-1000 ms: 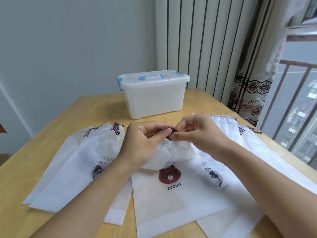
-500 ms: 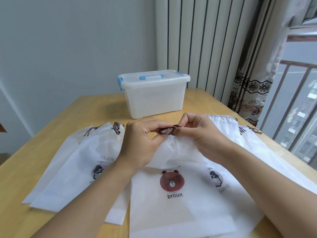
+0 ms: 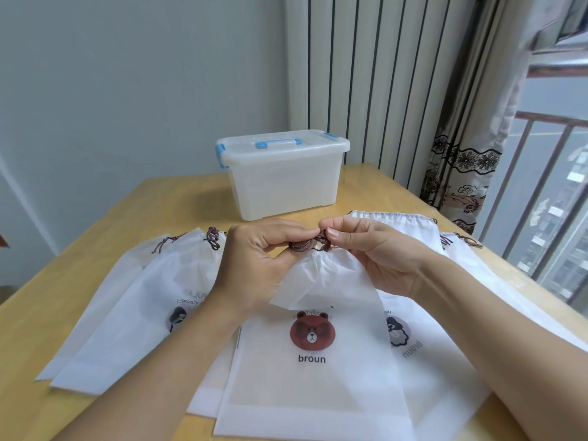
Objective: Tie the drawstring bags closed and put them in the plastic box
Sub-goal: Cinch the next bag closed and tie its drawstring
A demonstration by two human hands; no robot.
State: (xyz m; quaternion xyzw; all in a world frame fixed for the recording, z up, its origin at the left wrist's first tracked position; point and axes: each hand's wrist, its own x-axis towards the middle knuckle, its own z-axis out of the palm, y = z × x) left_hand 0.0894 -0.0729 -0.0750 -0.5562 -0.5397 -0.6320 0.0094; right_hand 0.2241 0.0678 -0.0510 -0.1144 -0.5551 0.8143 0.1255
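pale blue-grey wall (image 3: pixel 127 90) behind a light wooden table (image 3: pixel 47 297); striped white curtain (image 3: pixel 366 74) beside a floral lace-trimmed drape (image 3: pixel 461 173); daylight through the window's railing (image 3: pixel 541 186) at right

Lidded plastic box (image 3: pixel 283 178) beyond bare tabletop (image 3: pixel 178 198)

Both forearms bare, reaching in from the lower corners and meeting mid-frame. Left hand (image 3: pixel 254 262) raised, back toward the camera, thumb and curled fingers pinching a brown cord (image 3: pixel 313 244). Right hand (image 3: pixel 372 253) opposite, thumb and forefinger pinching the same cord (knuckles nearly touching the left's), remaining fingers curled loosely beneath, wrist bent slightly inward.
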